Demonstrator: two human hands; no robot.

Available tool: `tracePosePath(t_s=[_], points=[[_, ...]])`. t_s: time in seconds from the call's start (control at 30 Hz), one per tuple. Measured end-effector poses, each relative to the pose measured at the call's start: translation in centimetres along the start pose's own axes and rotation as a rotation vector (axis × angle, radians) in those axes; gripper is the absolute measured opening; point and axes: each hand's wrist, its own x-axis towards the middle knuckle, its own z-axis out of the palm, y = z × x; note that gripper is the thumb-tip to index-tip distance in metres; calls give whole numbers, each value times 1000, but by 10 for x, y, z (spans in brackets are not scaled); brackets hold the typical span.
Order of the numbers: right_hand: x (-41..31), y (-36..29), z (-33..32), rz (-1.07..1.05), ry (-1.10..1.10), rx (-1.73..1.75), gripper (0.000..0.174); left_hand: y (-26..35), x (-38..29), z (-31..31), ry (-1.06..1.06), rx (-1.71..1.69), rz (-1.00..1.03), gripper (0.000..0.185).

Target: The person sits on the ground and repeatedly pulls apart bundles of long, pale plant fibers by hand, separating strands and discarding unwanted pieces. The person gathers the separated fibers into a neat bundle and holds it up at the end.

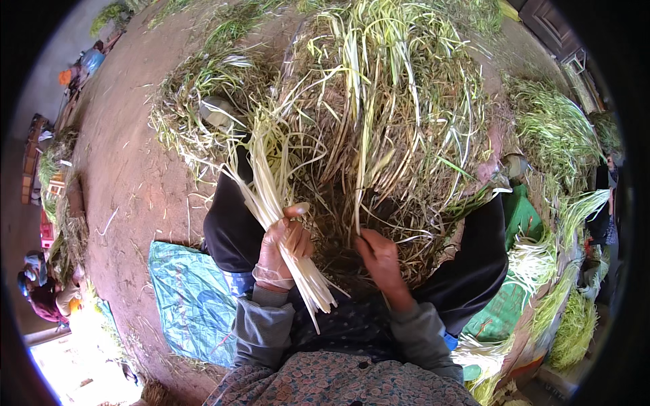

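Observation:
My left hand [284,243], in a thin clear glove, is closed round a bunch of white, blanched chive-like stalks [264,188]. Their yellowish leaf tips splay upward past one knee, and the white ends hang below my fist. Lower and to the right, my right hand [378,259] pinches the bottom end of a long pale stalk [360,177], whose upper part runs up over the heap. This heap of stalks and dry, brownish leaf litter [396,152] spreads in front of me and between my knees. My right fingertips are partly hidden.
A green-blue woven plastic sheet [193,304] lies beside my left leg. To the right, cleaned white stalks [530,264] rest on a green sheet [492,314], near piles of green leaves [553,122]. Another person [43,289] sits at far left.

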Motion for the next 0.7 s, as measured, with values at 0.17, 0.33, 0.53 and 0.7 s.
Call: tracePosePath(t_s=[0.17, 0.33, 0.53, 0.7], points=[[-19, -59, -57, 56, -123, 530, 18, 7, 2, -1, -15, -4, 14, 38], [-22, -7, -49, 135, -197, 43, 16, -1, 1, 6, 13, 7, -10, 36], [-14, -25, -38, -29, -265, -360, 20, -2, 4, 3, 19, 99, -32, 39], [-2, -7, -35, -130, 91, -295, 20, -6, 2, 3, 47, 113, -13, 39]])
